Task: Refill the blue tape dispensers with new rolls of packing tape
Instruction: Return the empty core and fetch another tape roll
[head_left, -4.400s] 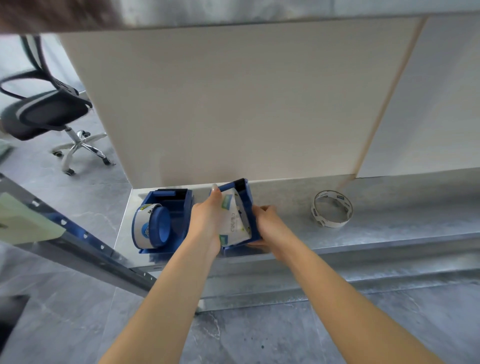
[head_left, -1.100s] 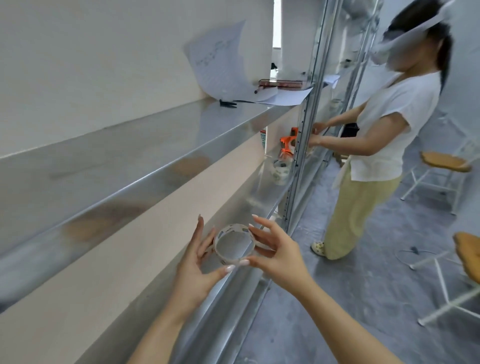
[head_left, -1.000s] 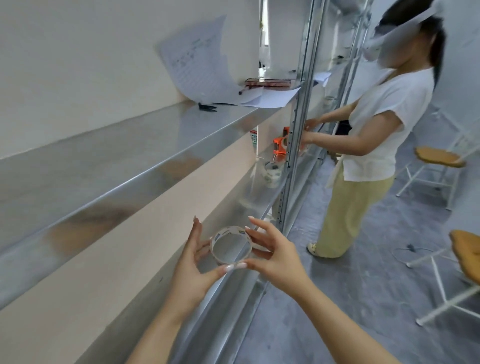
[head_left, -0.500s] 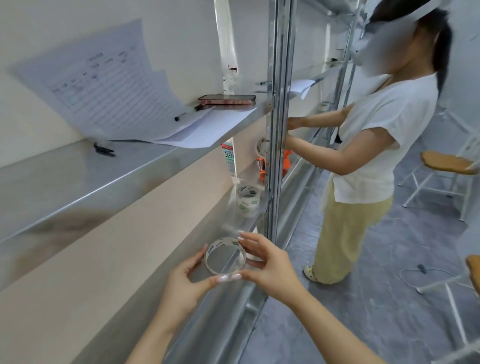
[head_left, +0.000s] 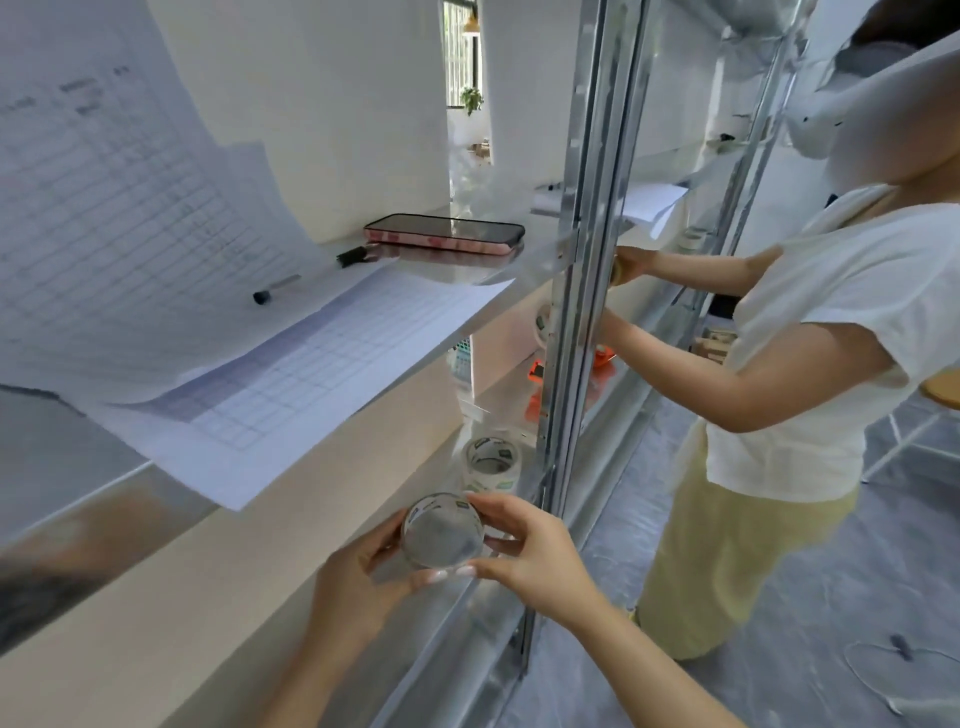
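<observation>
Both my hands hold a thin white cardboard ring, an empty tape core (head_left: 441, 530), over the lower metal shelf (head_left: 467, 613). My left hand (head_left: 358, 587) pinches its near side and my right hand (head_left: 530, 551) grips its right rim. Just beyond it on the same shelf stands a stack of new clear packing tape rolls (head_left: 491, 465). No blue dispenser is in view.
An upper shelf carries printed sheets (head_left: 291, 364), a phone in a pink case (head_left: 444, 234) and a black pen (head_left: 275, 288). A metal shelf upright (head_left: 576, 312) rises right of my hands. A person in a white top (head_left: 810, 364) works at the neighbouring bay; orange dispensers (head_left: 535, 371) lie there.
I left the blue dispensers, picked up the empty core with both hands and moved right along the shelf. The tape rolls and the upright have come closer.
</observation>
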